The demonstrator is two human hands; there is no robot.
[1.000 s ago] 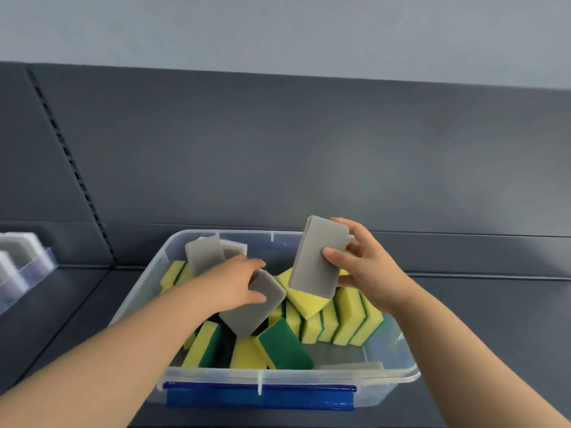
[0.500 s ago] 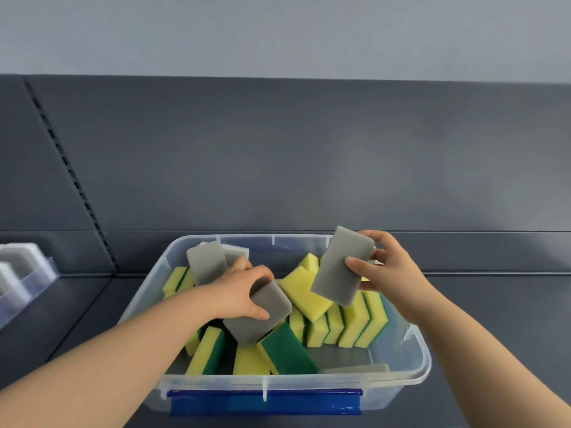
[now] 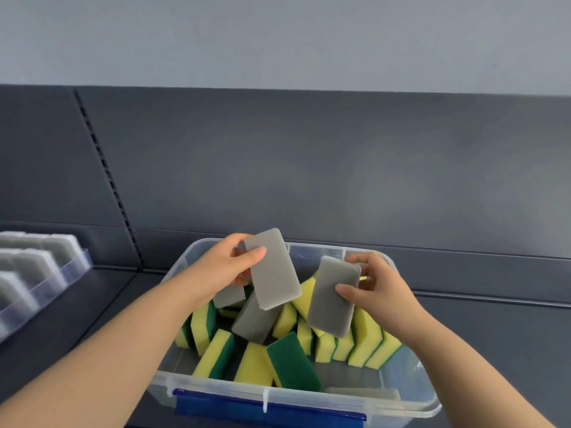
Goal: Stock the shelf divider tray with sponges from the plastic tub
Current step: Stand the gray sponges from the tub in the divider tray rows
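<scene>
Now, on the dark shelf, the clear plastic tub sits right in front of you, well apart from the shelf divider tray at far left. The tray's lanes already show rows of stocked sponges. Inside the tub, yellow-and-green sponges lean on edge in loose rows, with more grey ones lying among them. Above that pile you hold two sponges clear of the rest. Your left grip pinches the upper end of the left grey sponge, thumb across its broad face. Your right grip clasps the right grey sponge along one long edge, thumb on the face. Expect each to be light, soft and springy, not fragile, and likely to bow under a hard squeeze. Take them across the narrow width, near mid-length, with a gentle pinch.
</scene>
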